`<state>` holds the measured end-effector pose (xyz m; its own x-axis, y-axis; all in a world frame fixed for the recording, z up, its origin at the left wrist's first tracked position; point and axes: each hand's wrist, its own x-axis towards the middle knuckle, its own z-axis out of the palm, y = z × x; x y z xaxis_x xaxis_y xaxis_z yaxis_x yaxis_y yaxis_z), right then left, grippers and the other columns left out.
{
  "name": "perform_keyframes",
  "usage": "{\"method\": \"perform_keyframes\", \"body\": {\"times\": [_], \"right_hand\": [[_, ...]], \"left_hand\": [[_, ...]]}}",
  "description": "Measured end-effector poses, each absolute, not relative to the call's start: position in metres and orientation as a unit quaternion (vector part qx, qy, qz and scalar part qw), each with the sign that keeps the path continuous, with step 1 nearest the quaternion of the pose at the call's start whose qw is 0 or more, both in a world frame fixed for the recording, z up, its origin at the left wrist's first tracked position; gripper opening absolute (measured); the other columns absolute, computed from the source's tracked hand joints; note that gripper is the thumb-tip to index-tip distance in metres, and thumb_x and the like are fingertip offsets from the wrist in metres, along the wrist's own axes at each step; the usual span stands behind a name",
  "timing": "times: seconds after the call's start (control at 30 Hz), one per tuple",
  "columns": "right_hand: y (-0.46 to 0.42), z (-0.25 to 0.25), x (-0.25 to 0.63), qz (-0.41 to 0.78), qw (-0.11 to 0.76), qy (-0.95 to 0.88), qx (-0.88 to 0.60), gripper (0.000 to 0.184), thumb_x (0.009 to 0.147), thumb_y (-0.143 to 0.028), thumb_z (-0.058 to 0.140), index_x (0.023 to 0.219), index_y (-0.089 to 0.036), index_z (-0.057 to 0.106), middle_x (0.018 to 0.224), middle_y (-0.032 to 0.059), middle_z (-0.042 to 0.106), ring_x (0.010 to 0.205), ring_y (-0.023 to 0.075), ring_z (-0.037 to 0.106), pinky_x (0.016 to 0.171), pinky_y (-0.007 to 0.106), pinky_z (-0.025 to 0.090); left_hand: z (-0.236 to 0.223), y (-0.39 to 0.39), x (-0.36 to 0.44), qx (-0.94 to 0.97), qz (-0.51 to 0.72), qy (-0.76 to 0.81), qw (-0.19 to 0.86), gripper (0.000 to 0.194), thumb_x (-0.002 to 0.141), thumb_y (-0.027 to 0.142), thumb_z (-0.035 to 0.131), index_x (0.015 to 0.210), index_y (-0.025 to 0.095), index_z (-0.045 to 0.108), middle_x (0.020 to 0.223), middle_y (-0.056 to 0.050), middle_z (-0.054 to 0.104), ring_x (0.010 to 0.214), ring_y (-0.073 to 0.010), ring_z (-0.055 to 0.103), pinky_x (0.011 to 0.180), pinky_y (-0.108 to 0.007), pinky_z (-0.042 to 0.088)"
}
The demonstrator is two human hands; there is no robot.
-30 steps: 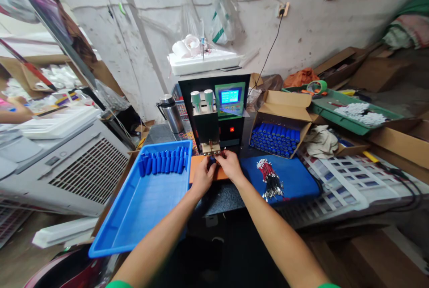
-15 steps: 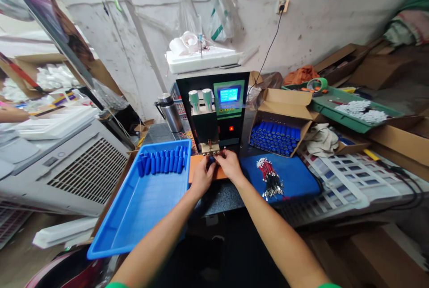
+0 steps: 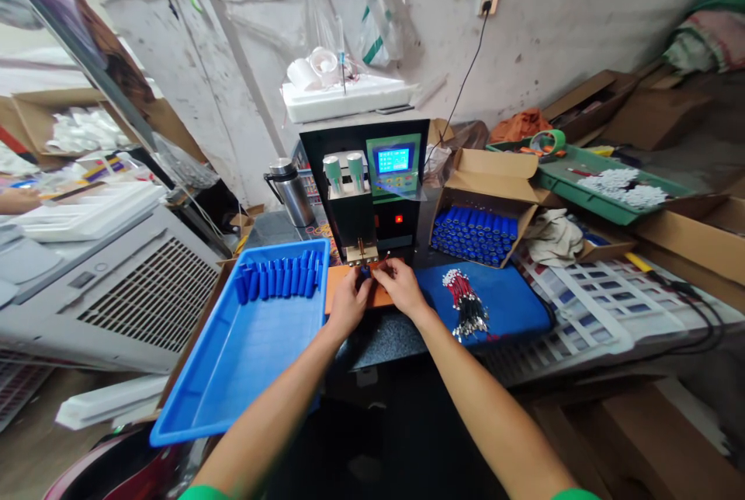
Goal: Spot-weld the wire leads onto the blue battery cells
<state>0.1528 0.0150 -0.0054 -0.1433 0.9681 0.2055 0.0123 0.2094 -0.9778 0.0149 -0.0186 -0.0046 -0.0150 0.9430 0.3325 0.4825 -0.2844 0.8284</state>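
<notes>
My left hand point(image 3: 348, 306) is closed around a blue battery cell point(image 3: 365, 272), mostly covered by the fingers, right below the electrode tips point(image 3: 362, 251) of a spot welder point(image 3: 358, 222). The fingers of my right hand point(image 3: 403, 289) are pinched together beside the cell, and a tiny pale tip pokes up above them; what they hold is too small to make out. Both hands are over an orange pad point(image 3: 381, 298). A bundle of red and black wire leads point(image 3: 466, 304) with white connectors lies on a blue mat point(image 3: 515, 310) to the right.
On the left is a blue tray point(image 3: 233, 383) with a row of blue cells point(image 3: 279, 279) at its far end. A cardboard box point(image 3: 494, 166) of blue cells stands right of the welder. A steel flask point(image 3: 291, 193) and a green tray point(image 3: 617, 189) are farther back.
The camera view has shifted slightly. Both hands stay at the electrodes with almost no movement, and the cell remains between them.
</notes>
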Motion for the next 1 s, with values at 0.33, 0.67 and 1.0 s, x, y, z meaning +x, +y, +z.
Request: {"method": "perform_keyframes", "body": {"times": [0.33, 0.67, 1.0], "right_hand": [[0.014, -0.015, 0.16, 0.419, 0.469, -0.647, -0.431, 0.023, 0.075, -0.039, 0.058, 0.062, -0.02, 0.056, 0.059, -0.0004, 0.058, 0.058, 0.015, 0.052, 0.054, 0.025, 0.037], [0.016, -0.015, 0.158, 0.512, 0.495, -0.57, -0.411, 0.025, 0.073, -0.038, 0.058, 0.056, -0.02, 0.052, 0.046, -0.0044, 0.048, 0.043, 0.0108, 0.04, 0.044, 0.024, 0.029], [0.019, -0.015, 0.157, 0.553, 0.513, -0.511, -0.411, 0.023, 0.069, -0.039, 0.06, 0.06, -0.019, 0.055, 0.049, -0.0038, 0.052, 0.04, 0.0087, 0.039, 0.043, 0.022, 0.029]], "left_hand": [[-0.007, -0.018, 0.014, 0.642, 0.45, 0.576, 0.233, 0.02, 0.086, 0.025, 0.051, 0.101, 0.015, 0.061, 0.092, -0.006, 0.068, 0.088, -0.0194, 0.063, 0.084, -0.035, 0.049], [0.007, -0.014, -0.009, 0.619, 0.451, 0.585, 0.267, 0.03, 0.07, 0.015, 0.052, 0.098, 0.015, 0.064, 0.095, -0.008, 0.071, 0.088, -0.0205, 0.067, 0.08, -0.034, 0.053], [0.028, -0.027, -0.028, 0.71, 0.286, 0.546, 0.34, 0.021, 0.076, 0.034, 0.059, 0.081, 0.016, 0.069, 0.073, -0.003, 0.07, 0.064, -0.015, 0.062, 0.059, -0.025, 0.047]]}}
